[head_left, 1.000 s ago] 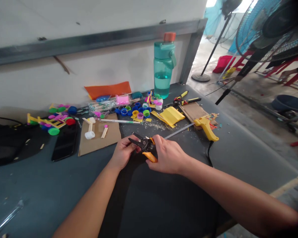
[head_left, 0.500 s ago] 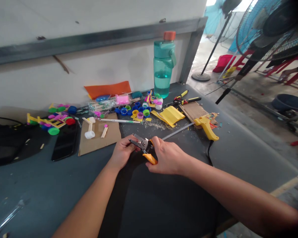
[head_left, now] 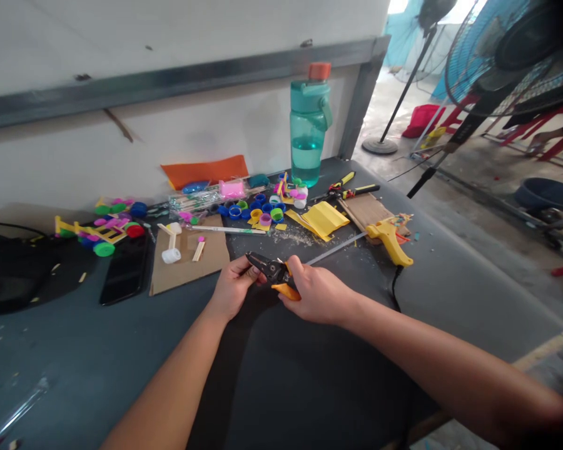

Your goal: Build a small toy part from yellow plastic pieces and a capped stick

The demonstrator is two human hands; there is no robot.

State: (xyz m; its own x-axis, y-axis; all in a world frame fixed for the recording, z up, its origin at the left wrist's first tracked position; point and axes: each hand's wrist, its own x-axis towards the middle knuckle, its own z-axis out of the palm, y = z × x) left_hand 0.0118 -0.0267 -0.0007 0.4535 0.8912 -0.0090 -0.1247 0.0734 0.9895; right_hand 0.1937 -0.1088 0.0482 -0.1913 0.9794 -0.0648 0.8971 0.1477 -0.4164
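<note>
Near the middle of the dark table, my right hand [head_left: 321,295] is wrapped round the orange handles of wire stripper pliers [head_left: 273,271]. Their dark jaws point left and look closed. My left hand [head_left: 237,287] pinches at the jaw end, with thumb and fingers pressed together; whatever it holds is too small or hidden to make out. Just beyond the left hand lies a cardboard sheet [head_left: 187,274], bearing a stick with white caps [head_left: 171,245] and short wooden pieces [head_left: 199,249]. A yellow glue gun [head_left: 390,241] rests beyond my right hand, its glue stick pointing toward the pliers.
A teal water bottle [head_left: 306,134] stands at the back by the wall. Bottle caps [head_left: 258,209], folded yellow paper [head_left: 319,220] and black-yellow pliers [head_left: 351,186] lie along the back. A phone [head_left: 123,272] and a small stick model [head_left: 98,234] are at left. Fans [head_left: 492,56] stand beyond the table.
The handles of the pliers have been squeezed together and the jaws have closed beside my left fingers. The tool has turned slightly in my right hand.
</note>
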